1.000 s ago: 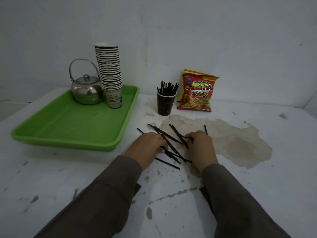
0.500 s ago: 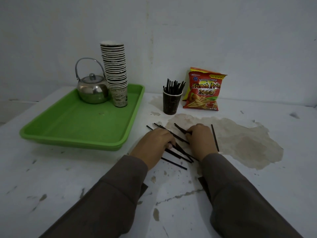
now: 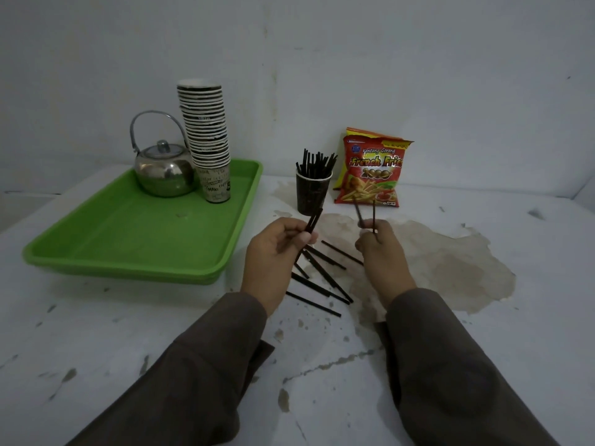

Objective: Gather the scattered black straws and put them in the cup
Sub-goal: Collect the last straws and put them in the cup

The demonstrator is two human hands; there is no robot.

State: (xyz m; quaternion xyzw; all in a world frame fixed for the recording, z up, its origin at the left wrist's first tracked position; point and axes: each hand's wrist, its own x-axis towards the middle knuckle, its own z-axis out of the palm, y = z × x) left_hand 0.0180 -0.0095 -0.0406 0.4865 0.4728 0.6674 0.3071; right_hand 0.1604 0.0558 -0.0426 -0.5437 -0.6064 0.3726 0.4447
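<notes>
A dark paper cup (image 3: 311, 196) stands near the wall, holding several black straws upright. My left hand (image 3: 275, 257) is raised above the table, pinching a couple of black straws (image 3: 314, 219) that point up toward the cup. Lifted to the same height, my right hand (image 3: 381, 252) holds two black straws (image 3: 365, 212) whose tips stick up in front of the snack bag. Several more loose straws (image 3: 322, 275) lie crossed on the white table between and below my hands.
A green tray (image 3: 128, 246) at the left carries a steel kettle (image 3: 164, 170) and a tall stack of paper cups (image 3: 206, 140). A red French fries bag (image 3: 370, 172) leans on the wall right of the cup. A brown stain (image 3: 450, 262) spreads across the table on the right.
Both hands have lifted off the table, each now holding straws picked from the pile. Before, they rested flat on the scattered straws.
</notes>
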